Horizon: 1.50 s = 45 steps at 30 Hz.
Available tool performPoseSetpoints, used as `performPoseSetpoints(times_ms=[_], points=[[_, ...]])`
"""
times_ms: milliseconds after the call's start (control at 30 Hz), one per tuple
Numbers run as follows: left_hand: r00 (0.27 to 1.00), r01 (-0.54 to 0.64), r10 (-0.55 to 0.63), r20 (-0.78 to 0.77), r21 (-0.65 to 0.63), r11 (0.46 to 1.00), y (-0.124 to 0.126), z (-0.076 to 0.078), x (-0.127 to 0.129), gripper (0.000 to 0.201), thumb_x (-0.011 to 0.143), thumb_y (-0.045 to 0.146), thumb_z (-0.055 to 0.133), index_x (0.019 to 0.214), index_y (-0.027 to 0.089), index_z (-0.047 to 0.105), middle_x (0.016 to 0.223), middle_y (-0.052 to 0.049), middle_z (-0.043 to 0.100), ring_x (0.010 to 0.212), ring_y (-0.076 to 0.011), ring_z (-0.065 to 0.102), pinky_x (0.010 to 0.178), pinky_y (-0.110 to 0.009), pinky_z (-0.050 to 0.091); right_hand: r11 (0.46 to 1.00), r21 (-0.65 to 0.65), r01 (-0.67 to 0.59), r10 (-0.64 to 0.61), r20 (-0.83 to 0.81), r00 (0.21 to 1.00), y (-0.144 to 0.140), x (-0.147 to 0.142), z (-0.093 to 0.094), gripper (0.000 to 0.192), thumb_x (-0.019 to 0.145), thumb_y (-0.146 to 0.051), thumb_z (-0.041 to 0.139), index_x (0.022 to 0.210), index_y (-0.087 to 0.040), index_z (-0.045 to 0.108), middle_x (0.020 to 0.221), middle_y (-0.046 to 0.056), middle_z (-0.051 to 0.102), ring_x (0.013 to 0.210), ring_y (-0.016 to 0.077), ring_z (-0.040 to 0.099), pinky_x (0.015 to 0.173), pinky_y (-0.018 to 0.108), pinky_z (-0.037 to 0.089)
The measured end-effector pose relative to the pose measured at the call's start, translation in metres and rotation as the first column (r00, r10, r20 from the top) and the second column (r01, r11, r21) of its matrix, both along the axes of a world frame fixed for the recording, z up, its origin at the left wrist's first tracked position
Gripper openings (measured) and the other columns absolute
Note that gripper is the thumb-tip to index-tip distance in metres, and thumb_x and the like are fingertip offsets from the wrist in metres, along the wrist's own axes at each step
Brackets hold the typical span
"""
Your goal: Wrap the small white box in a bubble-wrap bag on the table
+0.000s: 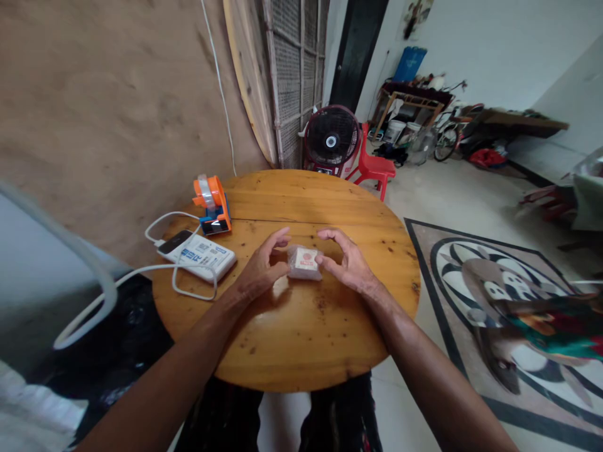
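Both hands, left hand (258,271) at nine o'clock and right hand (343,262) at three, pinch the small packet (304,262), which could slip from so light a hold.

The clear packet (304,262) shows a red-and-white label. The round tabletop (301,339) is honey-brown wood with dark knots. Near its left edge, an orange-and-blue tape dispenser (213,204) and a white power bank (201,255) with blue print.

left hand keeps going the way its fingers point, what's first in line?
The left hand points right, toward the small wrapped packet, which its fingertips already touch or nearly touch. Beyond the packet sits the right hand.
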<state>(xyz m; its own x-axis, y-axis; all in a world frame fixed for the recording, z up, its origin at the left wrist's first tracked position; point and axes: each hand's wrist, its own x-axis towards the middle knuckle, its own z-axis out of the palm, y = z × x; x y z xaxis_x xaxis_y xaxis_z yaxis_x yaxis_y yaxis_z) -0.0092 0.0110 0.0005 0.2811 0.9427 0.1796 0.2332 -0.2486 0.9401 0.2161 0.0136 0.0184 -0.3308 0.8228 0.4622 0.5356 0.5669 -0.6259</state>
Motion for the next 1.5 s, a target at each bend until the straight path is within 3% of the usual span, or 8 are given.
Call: performPoseSetpoints(times_ms=[167,400,600,1000,1200,1400,1500], points=[[0.998,0.062,-0.061,-0.032,0.012,0.998,-0.002,0.001,0.001,0.076,0.069,0.022,0.059,0.141,0.019,0.039,0.138,-0.016,0.05,0.126,-0.0311,0.05,0.105,-0.055,0.039,0.999,0.043,-0.025,0.025,0.003,1.0,-0.002,-0.009,-0.001,0.021,0.079,-0.037,0.068,0.091,-0.023,0.059,0.116,0.007,0.063,0.109,0.0223,0.06,0.096,0.043,0.043],[1.0,0.021,-0.021,-0.009,0.015,1.0,0.0,-0.009,0.003,0.072,0.077,0.036,0.065,0.142,0.017,0.038,0.14,-0.017,0.048,0.126,-0.0282,0.05,0.108,-0.05,0.038,0.991,0.132,0.003,-0.017,0.109,0.994,-0.003,-0.016,-0.003,0.021,0.078,-0.034,0.068,0.095,-0.022,0.063,0.117,0.009,0.065,0.109,0.0238,0.061,0.096,0.044,0.041],[1.0,-0.029,0.03,0.004,-0.039,0.999,0.0,-0.009,0.006,0.07,0.082,0.043,0.063,0.141,0.015,0.038,0.138,-0.018,0.05,0.126,-0.0267,0.051,0.11,-0.049,0.037,0.984,0.173,0.048,-0.064,0.09,0.994,0.0,-0.018,-0.005,0.013,0.082,-0.033,0.065,0.089,-0.022,0.066,0.11,0.008,0.07,0.101,0.0224,0.065,0.093,0.042,0.044],[0.998,-0.005,0.007,-0.055,0.025,1.0,0.0,-0.009,0.005,0.075,0.077,0.036,0.064,0.144,0.015,0.036,0.135,-0.015,0.055,0.125,-0.0283,0.053,0.108,-0.048,0.04,0.95,0.31,0.028,-0.12,0.282,0.952,-0.005,-0.026,0.0,0.018,0.091,-0.024,0.054,0.085,-0.019,0.07,0.107,0.011,0.073,0.097,0.0227,0.069,0.097,0.045,0.039],[0.999,0.003,-0.002,-0.042,0.02,1.0,-0.002,-0.006,0.008,0.075,0.075,0.032,0.063,0.143,0.012,0.037,0.138,-0.016,0.052,0.127,-0.0288,0.051,0.109,-0.045,0.039,0.979,0.174,0.103,-0.137,0.199,0.97,0.004,-0.025,0.008,0.015,0.088,-0.018,0.053,0.082,-0.018,0.066,0.11,0.011,0.071,0.105,0.0242,0.065,0.092,0.041,0.042],[0.993,0.03,-0.025,-0.116,0.039,0.999,-0.001,-0.01,0.007,0.082,0.073,0.03,0.062,0.146,0.012,0.032,0.13,-0.015,0.057,0.119,-0.0302,0.056,0.103,-0.048,0.043,0.996,-0.061,0.059,-0.053,0.09,0.995,0.013,-0.024,0.022,0.015,0.087,-0.026,0.053,0.079,-0.019,0.063,0.118,0.01,0.066,0.105,0.0225,0.063,0.084,0.035,0.046],[0.995,0.052,-0.046,-0.094,0.056,0.997,-0.001,-0.011,0.009,0.088,0.069,0.025,0.063,0.148,0.014,0.028,0.131,-0.015,0.057,0.117,-0.0297,0.057,0.1,-0.046,0.046,0.988,-0.15,0.033,-0.032,0.013,0.999,0.015,-0.023,0.031,0.018,0.087,-0.03,0.054,0.077,-0.018,0.062,0.115,0.01,0.066,0.105,0.0218,0.063,0.087,0.035,0.044]])
